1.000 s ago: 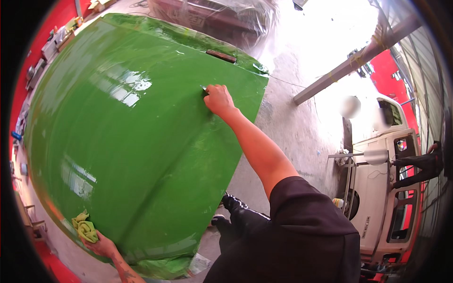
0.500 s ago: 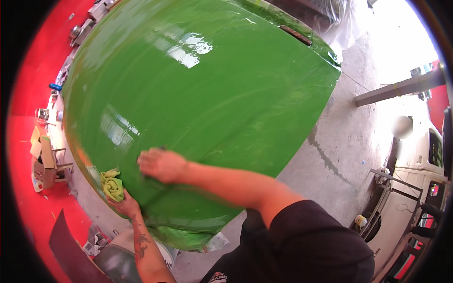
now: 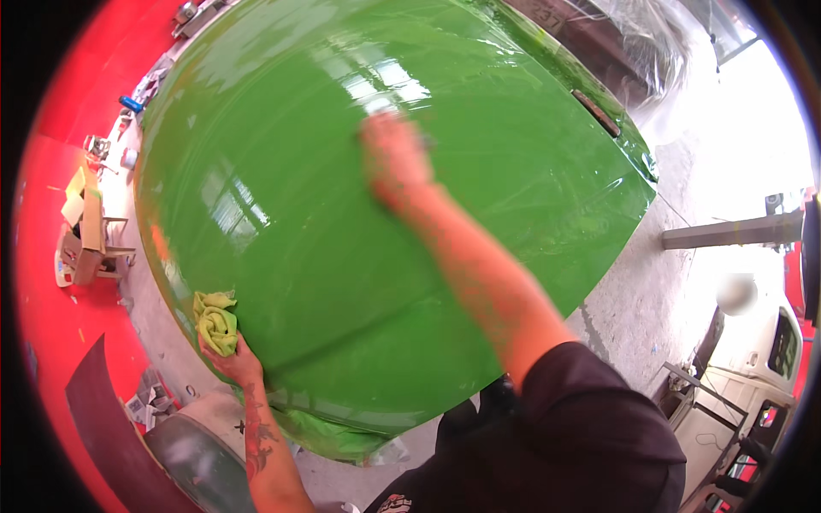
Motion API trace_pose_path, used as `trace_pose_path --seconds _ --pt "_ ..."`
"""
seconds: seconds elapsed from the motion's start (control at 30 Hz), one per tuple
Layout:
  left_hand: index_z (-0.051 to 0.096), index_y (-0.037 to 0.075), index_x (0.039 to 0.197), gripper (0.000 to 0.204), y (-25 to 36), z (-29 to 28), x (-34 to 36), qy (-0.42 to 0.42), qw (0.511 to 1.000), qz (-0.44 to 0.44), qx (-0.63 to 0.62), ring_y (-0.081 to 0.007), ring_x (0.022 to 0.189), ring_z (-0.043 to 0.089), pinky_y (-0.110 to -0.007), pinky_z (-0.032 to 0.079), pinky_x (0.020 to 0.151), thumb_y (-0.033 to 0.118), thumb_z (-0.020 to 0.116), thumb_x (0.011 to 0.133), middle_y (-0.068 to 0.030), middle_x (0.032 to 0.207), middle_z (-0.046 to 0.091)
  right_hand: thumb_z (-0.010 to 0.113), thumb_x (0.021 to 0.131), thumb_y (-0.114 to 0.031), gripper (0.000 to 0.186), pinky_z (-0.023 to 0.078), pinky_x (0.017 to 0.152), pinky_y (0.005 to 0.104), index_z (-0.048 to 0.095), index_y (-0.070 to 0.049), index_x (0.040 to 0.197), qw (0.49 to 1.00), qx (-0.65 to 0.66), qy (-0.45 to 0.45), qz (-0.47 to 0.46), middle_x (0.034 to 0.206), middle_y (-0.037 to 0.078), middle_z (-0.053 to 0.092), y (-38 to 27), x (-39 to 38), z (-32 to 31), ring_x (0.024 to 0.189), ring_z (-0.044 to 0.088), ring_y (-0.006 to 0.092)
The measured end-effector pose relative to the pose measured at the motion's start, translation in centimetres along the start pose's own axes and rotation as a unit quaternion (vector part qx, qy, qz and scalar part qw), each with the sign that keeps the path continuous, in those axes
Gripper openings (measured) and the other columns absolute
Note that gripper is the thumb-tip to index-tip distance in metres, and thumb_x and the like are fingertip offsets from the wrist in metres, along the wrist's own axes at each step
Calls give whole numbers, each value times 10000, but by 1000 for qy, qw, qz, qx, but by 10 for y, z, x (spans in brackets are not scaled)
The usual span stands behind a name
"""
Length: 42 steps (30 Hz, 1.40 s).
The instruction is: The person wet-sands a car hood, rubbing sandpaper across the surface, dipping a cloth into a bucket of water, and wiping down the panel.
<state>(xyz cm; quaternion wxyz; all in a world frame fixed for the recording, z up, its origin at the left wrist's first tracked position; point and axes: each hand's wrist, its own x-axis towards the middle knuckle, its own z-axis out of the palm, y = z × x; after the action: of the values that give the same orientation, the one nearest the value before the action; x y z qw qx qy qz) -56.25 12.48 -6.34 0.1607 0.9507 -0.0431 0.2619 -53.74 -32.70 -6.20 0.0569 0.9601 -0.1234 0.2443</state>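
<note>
A large, glossy green car hood (image 3: 325,248) with wet-looking streaks spreads in front of me. My left hand (image 3: 233,360) is closed around a crumpled yellow-green cloth (image 3: 217,325) at the hood's near left edge. Reaching far over the panel, my right hand (image 3: 396,158) presses down near its upper middle, below a bright window reflection. Motion blurs its fingers. A bit of something dark shows beside and beneath them, but its kind cannot be made out.
A dark slot-shaped piece (image 3: 596,113) lies by the hood's far right edge. Plastic sheeting (image 3: 646,51) hangs beyond. A grey post (image 3: 735,232) and a white vehicle (image 3: 757,342) are at right. Cardboard boxes (image 3: 85,231) stand left; a dark curved panel (image 3: 107,410) is near left.
My right hand has swept away from me and to the right across the hood, its arm now more stretched out. The left hand keeps the cloth at the edge. The whole view has shifted slightly.
</note>
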Motion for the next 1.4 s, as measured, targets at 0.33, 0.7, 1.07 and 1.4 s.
trace_pose_path --seconds 0.33,0.7,1.07,1.4 --pt "375 -16 1381 704 -33 -2 -4 4 995 -75 -72 -387 1226 490 -447 393 1034 156 745 807 -226 1324 489 522 821 -33 346 454 985 412 619 -106 1145 900 394 -61 -177 1185 128 610 -5 60 -8 1133 568 311" --pt "408 60 1380 720 98 4 -25 6 995 -84 55 -394 1287 417 -496 350 1047 189 764 768 -183 1390 423 509 859 -62 367 418 1008 443 557 -61 1224 992 115 -2 44 1252 187 555 194 143 92 1188 518 342" --pt "310 17 1445 756 71 -13 -35 1 985 -123 -120 -320 1306 422 -415 332 1096 -27 687 791 -184 1430 406 529 841 -102 365 486 964 410 646 -183 1178 862 373 -205 -276 1172 93 641 -102 200 62 1125 600 303" --pt "292 17 1452 723 84 -2 -38 -8 973 -182 -145 -300 1326 394 -407 312 1109 -39 650 827 -165 1441 375 418 907 -101 416 491 924 447 563 -126 1296 990 69 -87 92 1187 200 635 306 258 129 1070 619 374"
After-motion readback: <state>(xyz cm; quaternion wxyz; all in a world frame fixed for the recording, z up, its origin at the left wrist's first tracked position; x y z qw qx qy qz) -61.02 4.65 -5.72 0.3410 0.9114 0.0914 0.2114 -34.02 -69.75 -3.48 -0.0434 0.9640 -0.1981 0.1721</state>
